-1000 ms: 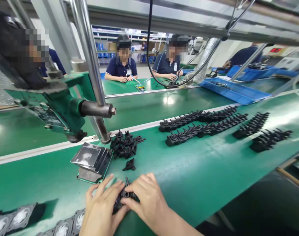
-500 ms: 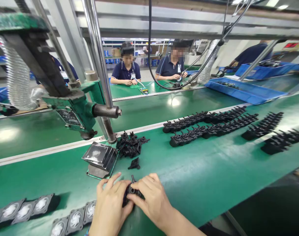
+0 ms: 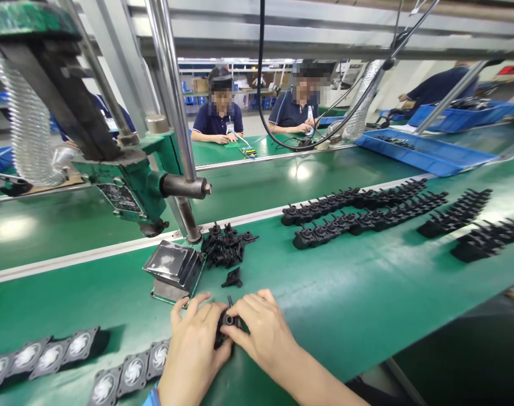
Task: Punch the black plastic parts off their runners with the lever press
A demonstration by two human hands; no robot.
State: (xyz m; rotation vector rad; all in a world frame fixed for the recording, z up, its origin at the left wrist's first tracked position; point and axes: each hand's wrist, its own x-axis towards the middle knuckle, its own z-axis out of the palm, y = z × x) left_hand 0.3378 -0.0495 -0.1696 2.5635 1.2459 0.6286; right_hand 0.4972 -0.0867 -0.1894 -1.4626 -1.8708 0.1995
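Observation:
Close to me at the lower middle, both hands are closed around a black plastic pump housing (image 3: 228,320) with a round port and a thin spout pointing away. My left hand (image 3: 197,344) grips its left side, thumb in front. Fingertips of my right hand (image 3: 260,330) pinch it near the port from the right. Most of its body is hidden by my fingers. Just beyond lies a single loose black cover with a spout (image 3: 232,277), and behind that a pile of similar black covers (image 3: 223,245). Left of my hands stand square housings with white impellers (image 3: 134,370) in a row.
A green press (image 3: 130,186) rises at left above a stepped metal block (image 3: 172,265). More impeller housings (image 3: 53,358) lie at lower left. Rows of black pump units (image 3: 333,228) stretch right on the green bench. Blue trays (image 3: 426,152) and co-workers (image 3: 218,118) are across.
The view has shifted slightly, and my hands appear a little higher in it. Both still hold the same black pump housing. A co-worker's hands opposite have moved a little.

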